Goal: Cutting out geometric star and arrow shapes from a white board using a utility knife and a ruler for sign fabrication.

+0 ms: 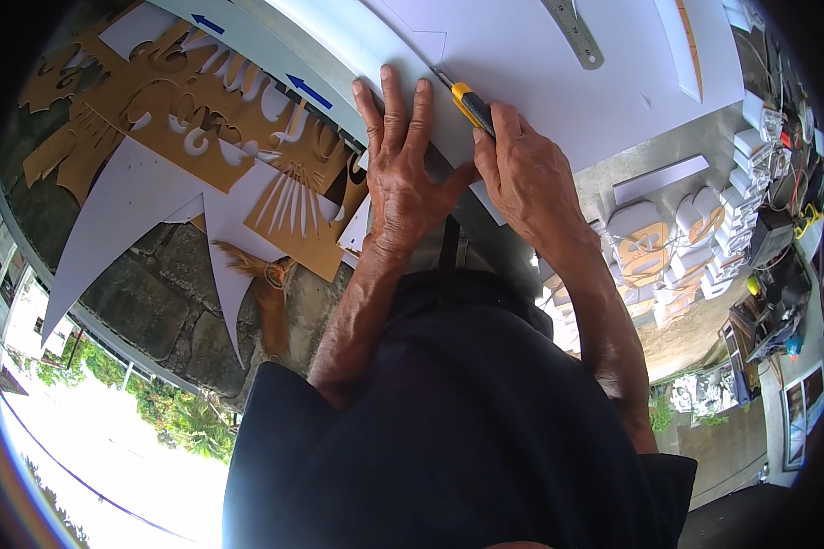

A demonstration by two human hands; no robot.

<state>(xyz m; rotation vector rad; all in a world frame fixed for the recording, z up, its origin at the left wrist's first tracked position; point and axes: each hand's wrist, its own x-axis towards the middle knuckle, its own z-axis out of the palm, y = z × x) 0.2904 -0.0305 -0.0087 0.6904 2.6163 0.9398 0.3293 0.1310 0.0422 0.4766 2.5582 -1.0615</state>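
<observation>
A yellow and black utility knife (471, 105) is gripped in my right hand (526, 174), its blade pointing away from me. The tip meets a large white sheet (531, 91) close to the sheet's curled-up left edge. Just left of the blade, my left hand (398, 169) presses down with its fingers spread on that edge. Beyond the knife, faint lines are drawn on the sheet. A metal ruler (575, 35) lies on it to the right of the knife.
Brown and white cut-out scraps (165, 101) with curly openings lie on the left. A broom (270, 293) is near them on stone paving (156, 274). Stacked white and brown cut pieces (645, 247) are on the floor at right. A pale panel with blue arrows (256, 59) runs along the left.
</observation>
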